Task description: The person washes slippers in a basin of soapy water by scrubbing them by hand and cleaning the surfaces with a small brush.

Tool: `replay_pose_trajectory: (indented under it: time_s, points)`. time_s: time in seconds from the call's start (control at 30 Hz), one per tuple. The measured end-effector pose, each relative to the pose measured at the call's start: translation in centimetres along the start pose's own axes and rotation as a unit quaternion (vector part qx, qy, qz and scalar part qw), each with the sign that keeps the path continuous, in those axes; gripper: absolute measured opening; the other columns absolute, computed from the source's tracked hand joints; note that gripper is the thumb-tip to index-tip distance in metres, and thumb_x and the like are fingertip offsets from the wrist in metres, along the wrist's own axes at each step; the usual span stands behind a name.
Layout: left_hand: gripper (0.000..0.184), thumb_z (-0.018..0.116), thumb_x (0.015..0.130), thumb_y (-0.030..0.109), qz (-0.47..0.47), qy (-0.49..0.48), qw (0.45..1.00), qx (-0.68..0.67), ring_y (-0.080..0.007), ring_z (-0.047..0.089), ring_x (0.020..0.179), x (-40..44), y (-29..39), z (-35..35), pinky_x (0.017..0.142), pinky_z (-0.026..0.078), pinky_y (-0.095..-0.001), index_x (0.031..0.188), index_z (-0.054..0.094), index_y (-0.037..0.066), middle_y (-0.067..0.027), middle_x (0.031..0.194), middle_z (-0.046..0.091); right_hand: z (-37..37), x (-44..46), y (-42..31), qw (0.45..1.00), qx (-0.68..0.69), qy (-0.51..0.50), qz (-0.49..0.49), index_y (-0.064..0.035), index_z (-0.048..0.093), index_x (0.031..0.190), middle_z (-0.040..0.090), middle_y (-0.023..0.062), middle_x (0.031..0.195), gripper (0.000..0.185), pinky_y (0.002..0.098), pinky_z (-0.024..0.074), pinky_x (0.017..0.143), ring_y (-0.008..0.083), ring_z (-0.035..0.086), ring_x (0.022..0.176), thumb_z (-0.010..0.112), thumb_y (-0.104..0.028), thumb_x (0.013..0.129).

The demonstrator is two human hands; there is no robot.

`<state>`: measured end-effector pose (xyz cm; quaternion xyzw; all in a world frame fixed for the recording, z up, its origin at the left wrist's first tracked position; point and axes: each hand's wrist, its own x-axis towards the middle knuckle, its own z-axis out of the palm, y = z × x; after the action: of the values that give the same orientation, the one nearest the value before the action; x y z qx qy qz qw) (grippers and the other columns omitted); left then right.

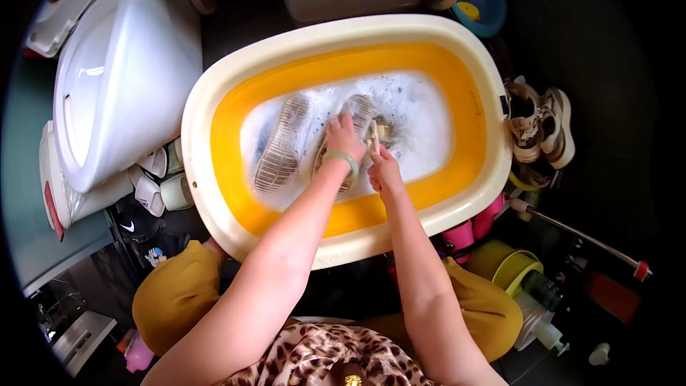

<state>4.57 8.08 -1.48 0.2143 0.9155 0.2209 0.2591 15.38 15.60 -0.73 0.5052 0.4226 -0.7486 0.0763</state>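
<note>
My left hand [345, 137], with a pale green bangle at the wrist, lies on the upturned sole of a shoe [359, 106]. Its fingers are stretched out across the sole. My right hand [386, 169] is closed around the handle of a pale scrub brush [375, 139], whose head is beside that shoe, partly in suds. A second shoe [280, 150] lies sole up to the left, untouched. Both shoes sit in white, dirty-flecked foam [421, 107] inside an oval tub [343, 34] with a cream rim and yellow wall. My left forearm hides part of the nearer shoe.
A pair of sneakers [539, 121] stands right of the tub. A blue basin [486, 0] is at the back right, and a large white fixture [114, 78] at the left. A yellow-green basket [504, 264] and a pole [579, 236] lie at the lower right.
</note>
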Motion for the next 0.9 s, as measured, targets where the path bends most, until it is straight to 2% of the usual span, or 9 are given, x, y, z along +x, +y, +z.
replay_pose_trajectory:
  time_s: [0.07, 0.23, 0.33, 0.43, 0.47, 0.57, 0.67, 0.7, 0.9]
  points:
    - [0.088, 0.065, 0.072, 0.026, -0.191, -0.110, 0.961, -0.168, -0.0394, 0.035, 0.128, 1.7, -0.4, -2.6, 0.107, 0.030, -0.0391, 0.144, 0.017, 0.009, -0.0245, 0.145, 0.021, 0.0, -0.2, 0.5, 0.991, 0.095, -0.043, 0.078, -0.0251, 0.047, 0.127, 0.038, -0.0052, 0.054, 0.036, 0.0229, 0.0176, 0.032, 0.0053, 0.029, 0.036, 0.048, -0.020, 0.091]
    - [0.115, 0.069, 0.063, 0.061, -0.171, -0.102, 0.955, -0.220, -0.0381, 0.032, 0.131, 5.0, -1.6, -3.4, 0.109, 0.025, -0.0395, 0.142, 0.014, -0.002, -0.0281, 0.140, 0.030, 3.5, -2.8, -1.4, 0.998, -0.003, -0.059, 0.029, -0.0232, 0.047, 0.129, 0.036, -0.0059, 0.054, 0.039, 0.0218, 0.0213, 0.033, 0.0049, 0.030, 0.038, 0.050, -0.020, 0.090]
    - [0.091, 0.077, 0.064, 0.040, -0.168, 0.058, 0.964, -0.198, -0.0288, 0.049, 0.118, 6.8, -1.3, -3.9, 0.099, 0.037, -0.0336, 0.133, 0.035, -0.003, -0.0218, 0.129, 0.048, 4.6, -4.3, -1.8, 0.996, -0.069, -0.064, -0.012, -0.0228, 0.042, 0.136, 0.036, -0.0067, 0.055, 0.047, 0.0202, 0.0245, 0.036, 0.0042, 0.033, 0.041, 0.052, -0.020, 0.090]
    - [0.068, 0.074, 0.068, 0.027, -0.065, -0.134, 0.943, -0.296, -0.0287, 0.055, 0.111, 6.2, -2.9, -4.9, 0.095, 0.042, -0.0334, 0.126, 0.049, 0.001, -0.0189, 0.122, 0.055, 3.2, -3.6, -1.3, 0.990, -0.117, -0.047, -0.065, -0.0192, 0.046, 0.133, 0.045, -0.0069, 0.064, 0.045, 0.0193, 0.0292, 0.039, 0.0042, 0.039, 0.047, 0.054, -0.019, 0.089]
    - [0.052, 0.071, 0.068, 0.017, -0.016, -0.082, 0.959, -0.270, -0.0268, 0.060, 0.101, 4.7, -2.5, -5.1, 0.089, 0.045, -0.0322, 0.117, 0.057, 0.006, -0.0148, 0.110, 0.062, 1.5, -2.1, -0.5, 0.983, -0.147, -0.028, -0.106, -0.0166, 0.045, 0.134, 0.050, -0.0063, 0.071, 0.045, 0.0189, 0.0326, 0.042, 0.0038, 0.040, 0.050, 0.054, -0.019, 0.089]
    - [0.056, 0.070, 0.071, 0.016, 0.020, -0.031, 0.970, -0.238, -0.0201, 0.059, 0.102, -0.6, -1.1, -8.4, 0.090, 0.044, -0.0304, 0.123, 0.053, 0.009, -0.0122, 0.112, 0.062, -3.8, 3.5, 1.9, 0.850, -0.409, 0.215, -0.252, -0.0157, 0.042, 0.135, 0.066, 0.0143, 0.100, 0.046, 0.0332, 0.0482, 0.072, 0.0258, 0.064, 0.085, 0.049, -0.013, 0.089]
    - [0.042, 0.069, 0.073, 0.008, 0.048, 0.062, 0.952, -0.296, -0.0203, 0.061, 0.095, -4.2, -2.1, -8.3, 0.086, 0.046, -0.0300, 0.114, 0.059, 0.004, -0.0125, 0.105, 0.064, -3.9, 3.7, 1.9, 0.867, -0.450, 0.192, -0.092, -0.0197, 0.040, 0.136, 0.060, 0.0235, 0.107, 0.047, 0.0452, 0.0444, 0.083, 0.0371, 0.058, 0.099, 0.045, -0.027, 0.089]
    - [0.040, 0.070, 0.073, 0.008, 0.050, 0.101, 0.944, -0.309, -0.0200, 0.062, 0.093, -5.9, -1.8, -8.9, 0.085, 0.046, -0.0297, 0.111, 0.060, 0.003, -0.0122, 0.102, 0.065, -1.5, 0.7, 0.8, 0.820, -0.547, 0.127, -0.109, -0.0219, 0.044, 0.133, 0.061, 0.0205, 0.108, 0.045, 0.0427, 0.0434, 0.087, 0.0364, 0.057, 0.102, 0.046, -0.024, 0.088]
    - [0.043, 0.070, 0.071, 0.007, 0.058, 0.210, 0.924, -0.313, -0.0309, 0.062, 0.092, -9.7, -3.8, -9.0, 0.081, 0.049, -0.0349, 0.112, 0.060, 0.010, -0.0141, 0.099, 0.065, 3.1, -5.3, 1.5, 0.919, -0.226, 0.040, -0.321, -0.0188, 0.050, 0.129, 0.062, 0.0162, 0.111, 0.043, 0.0283, 0.0452, 0.084, 0.0211, 0.061, 0.100, 0.055, -0.013, 0.087]
